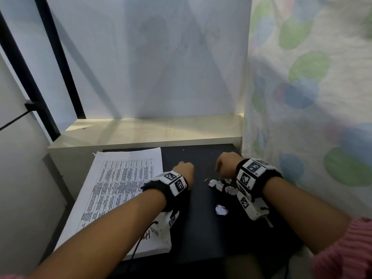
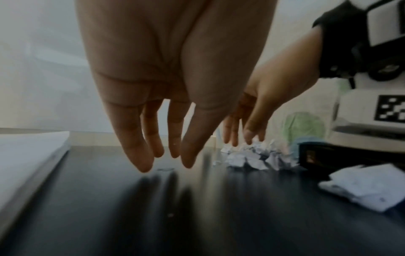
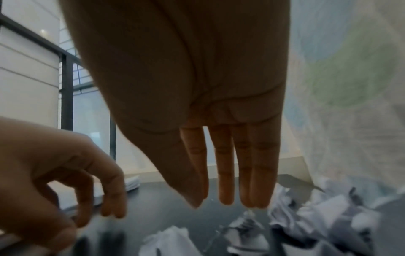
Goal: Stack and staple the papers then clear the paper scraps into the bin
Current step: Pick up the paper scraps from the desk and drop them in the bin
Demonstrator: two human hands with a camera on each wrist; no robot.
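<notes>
we hold our left hand [image 1: 183, 171] and right hand [image 1: 225, 162] above a glossy black tabletop [image 1: 197, 228], both with straight, relaxed fingers pointing down and gripping nothing, the left fingertips [image 2: 143, 162] just over the dark surface. the flat stack of printed papers [image 1: 118, 190] (a dense table of text on its top sheet) lies on the left side of the table, while crumpled white paper scraps [image 1: 216, 184] sit in a loose cluster just under the right hand, one more wad [image 1: 221, 210] lying apart, nearer us. a sheer curtain [image 1: 310, 97] with soft green and blue blotches hangs at right.
</notes>
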